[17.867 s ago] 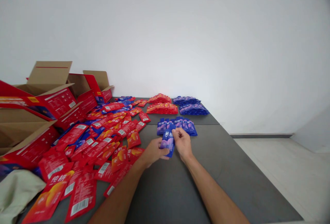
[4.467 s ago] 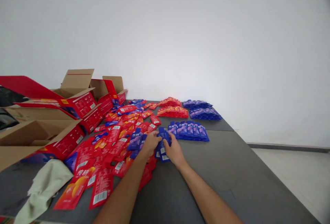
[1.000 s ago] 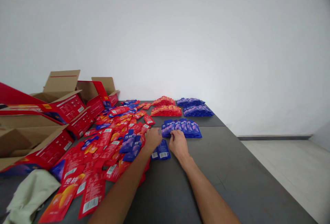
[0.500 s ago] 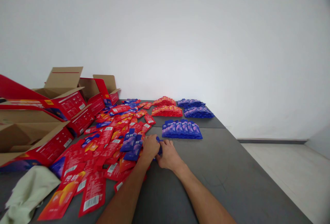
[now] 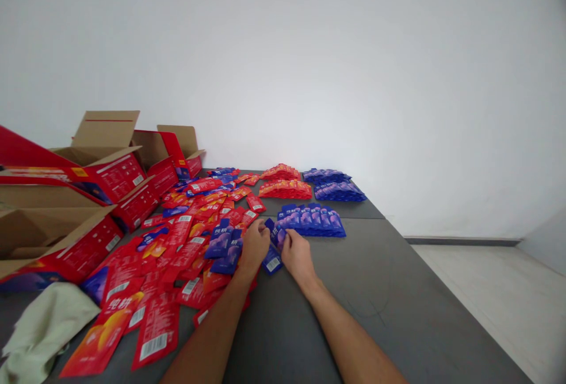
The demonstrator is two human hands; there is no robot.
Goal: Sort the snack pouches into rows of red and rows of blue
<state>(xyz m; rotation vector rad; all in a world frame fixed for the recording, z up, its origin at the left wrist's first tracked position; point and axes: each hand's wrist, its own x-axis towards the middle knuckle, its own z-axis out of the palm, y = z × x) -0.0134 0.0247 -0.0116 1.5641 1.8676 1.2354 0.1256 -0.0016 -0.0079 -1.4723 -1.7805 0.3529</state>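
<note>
A small blue pouch (image 5: 277, 234) is tilted between my two hands, above the dark table. My right hand (image 5: 298, 255) pinches its right edge between thumb and fingers. My left hand (image 5: 255, 245) is closed at the pouch's upper left side; its fingertips are partly hidden. Just below lies another blue pouch (image 5: 272, 261), barcode side up. Left of my left hand, blue pouches (image 5: 227, 257) rest on a heap of mostly red pouches (image 5: 179, 236). Beyond my right hand is a neat overlapping row of blue pouches (image 5: 312, 220).
Farther back stand stacked rows of red pouches (image 5: 285, 189) and blue pouches (image 5: 339, 192). Open cardboard boxes (image 5: 95, 236) line the left side, with a pale green cloth (image 5: 50, 325) in front. The grey table (image 5: 398, 301) ends at a slanting right edge. A white wall rises behind.
My hands have drawn apart slightly, the right one moving right. The blue pouch between them now shows more fully, and a second one with its barcode is uncovered below.
</note>
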